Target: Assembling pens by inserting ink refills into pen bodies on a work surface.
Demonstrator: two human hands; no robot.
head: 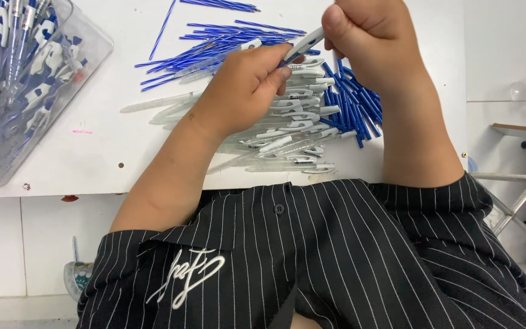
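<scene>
Over the white table [123,146], both hands work one pen [302,45].
Left hand [248,85] pinches the pen's lower end; right hand [369,36] is fisted on its upper end; best keep it straight, above the barrels [287,131] and blue refills [354,103]; tub [89,55] far left.

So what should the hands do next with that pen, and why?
Probably press the two ends together. Left hand and right hand each grip one end of a white and blue pen above loose blue refills and clear barrels; finished pens fill the clear bin.
</scene>
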